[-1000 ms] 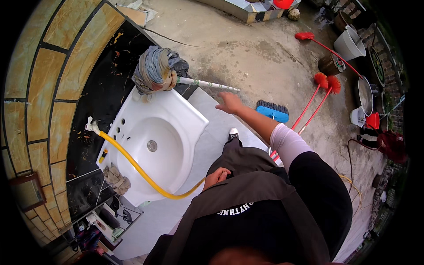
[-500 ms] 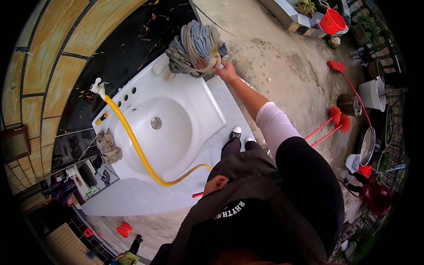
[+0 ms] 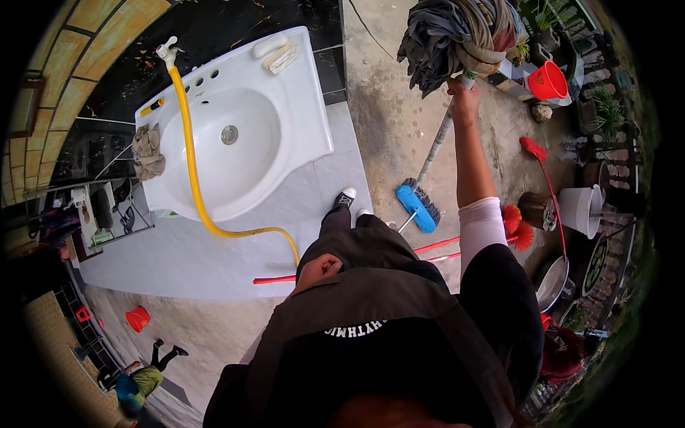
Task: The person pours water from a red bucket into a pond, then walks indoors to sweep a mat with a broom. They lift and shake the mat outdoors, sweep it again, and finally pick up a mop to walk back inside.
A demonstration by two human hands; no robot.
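A cloth-strip mop [image 3: 464,36] in grey, blue and tan is raised at the upper right, its head up. My right hand [image 3: 465,100] grips its pale handle just below the head, arm stretched forward. The handle slants down toward a blue scrub brush [image 3: 419,205] on the concrete. My left hand [image 3: 319,269] rests against my waist, fingers curled, with no object visible in it. To the left is a white washbasin [image 3: 235,135], with a yellow hose [image 3: 191,157] running across it from a tap [image 3: 168,51].
A grey rag [image 3: 148,152] lies on the basin's edge; a pale bar-like thing [image 3: 282,58] lies at its far corner. Red-handled brushes [image 3: 521,235], a white bucket [image 3: 579,210] and a red bucket [image 3: 548,80] stand right. Another person [image 3: 146,381] is at lower left.
My right hand has carried the mop from above the basin's far corner to the right, over the concrete. The view has shifted, so the blue brush now shows. My left hand stays at my waist.
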